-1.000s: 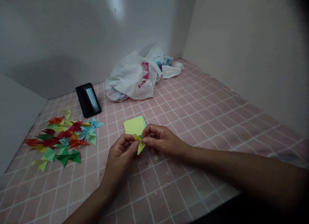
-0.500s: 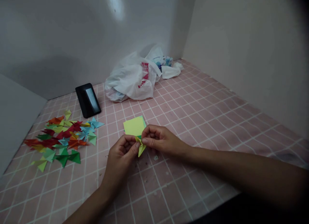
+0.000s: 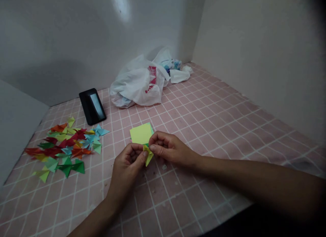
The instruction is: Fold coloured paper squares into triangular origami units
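Note:
A small yellow-green folded paper piece (image 3: 148,156) is pinched between both hands just above the pink tiled floor. My left hand (image 3: 126,169) grips its left side with thumb and fingers curled. My right hand (image 3: 168,149) pinches its top from the right. Directly behind the hands lies a stack of square paper sheets (image 3: 141,133), yellow-green on top with a blue-green edge showing underneath.
A pile of several folded paper triangles (image 3: 66,145) in red, green, blue, orange and yellow lies at the left. A black phone (image 3: 92,105) leans near the back wall. A crumpled white plastic bag (image 3: 142,82) fills the corner. White walls close the back, right and left.
The hands and the folded piece have stayed in place; the fingers have worked slightly on the paper, and the piece looks a little more tightly folded.

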The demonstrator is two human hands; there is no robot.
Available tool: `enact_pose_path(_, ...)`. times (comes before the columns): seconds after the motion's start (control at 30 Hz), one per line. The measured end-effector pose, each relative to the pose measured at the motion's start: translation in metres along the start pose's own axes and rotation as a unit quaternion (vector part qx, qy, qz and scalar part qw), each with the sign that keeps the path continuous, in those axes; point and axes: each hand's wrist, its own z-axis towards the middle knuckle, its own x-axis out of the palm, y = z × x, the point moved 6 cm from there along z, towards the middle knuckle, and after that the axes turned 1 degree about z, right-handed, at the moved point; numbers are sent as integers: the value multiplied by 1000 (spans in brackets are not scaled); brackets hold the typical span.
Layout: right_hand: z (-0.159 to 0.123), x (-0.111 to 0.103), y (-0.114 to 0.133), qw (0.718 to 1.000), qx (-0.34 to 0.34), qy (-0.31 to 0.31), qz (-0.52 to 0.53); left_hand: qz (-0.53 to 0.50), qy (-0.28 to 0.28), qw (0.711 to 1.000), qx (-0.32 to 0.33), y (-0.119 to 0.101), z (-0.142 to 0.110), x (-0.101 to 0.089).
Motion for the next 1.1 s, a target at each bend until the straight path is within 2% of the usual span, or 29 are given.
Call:
enact_pose_path(0.17, -4, -3, 10, 992, -46, -44, -109, 83, 4, 996, 27, 2, -2, -2)
enact_pose_path(0.3, -9, -1, 16, 968, -100, -66, -221, 167, 29, 983, 65, 1, -7, 2)
enact_pose_path(0.4, -13, 2, 20, 953, -145, -66, -257, 177, 48, 981, 69, 1, -8, 6)
enact_pose_path(0.47, -15, 0, 21, 955, -149, -78, -242, 154, 49, 986, 51, 3, -7, 6)
enact_pose_path(0.57, -14, -5, 22, 970, -130, -91, -187, 76, 19, 997, -5, 7, -2, 3)
enact_pose_path(0.7, -6, -5, 12, 993, -58, -49, -87, -14, -16, 998, -55, 9, 1, -1)
enact_pose_path(0.83, 0, 0, -3, 999, 27, -7, 20, -49, -2, 997, -58, 8, 0, 0)
enact_pose_path(1.1, 0, 1, -5, 999, 29, 5, 43, -62, 14, 997, -45, 9, -1, 1)
